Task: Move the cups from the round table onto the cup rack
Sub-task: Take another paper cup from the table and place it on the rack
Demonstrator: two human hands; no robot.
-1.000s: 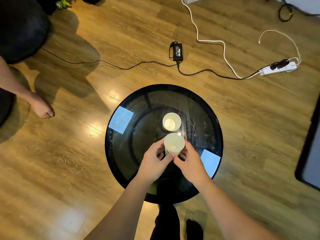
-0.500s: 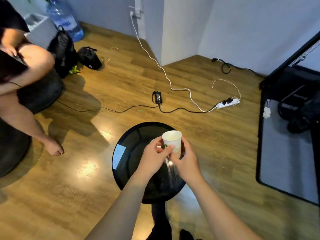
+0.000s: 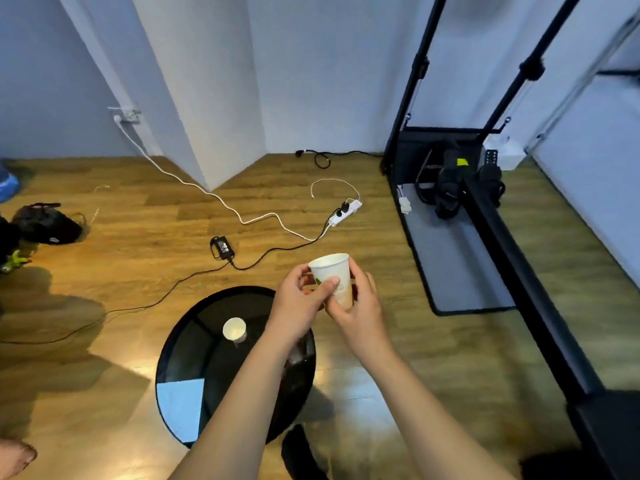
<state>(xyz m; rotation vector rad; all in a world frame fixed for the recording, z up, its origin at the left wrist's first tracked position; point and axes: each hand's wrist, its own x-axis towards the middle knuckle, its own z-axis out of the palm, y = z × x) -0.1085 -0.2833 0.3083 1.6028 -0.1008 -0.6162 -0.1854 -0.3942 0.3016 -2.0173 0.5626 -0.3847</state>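
Where half a second ago I held the paper cup right above the round table, I now have it past the table's far right edge, over the wooden floor. My left hand wraps its fingers round the cup's left side, thumb across the front; my right hand grips the right side and base. The cup stays upright, tipped slightly. Left of and below my fingers, the second cup remains standing on the table. To the right of my fingers, the black rack frame has come further into view.
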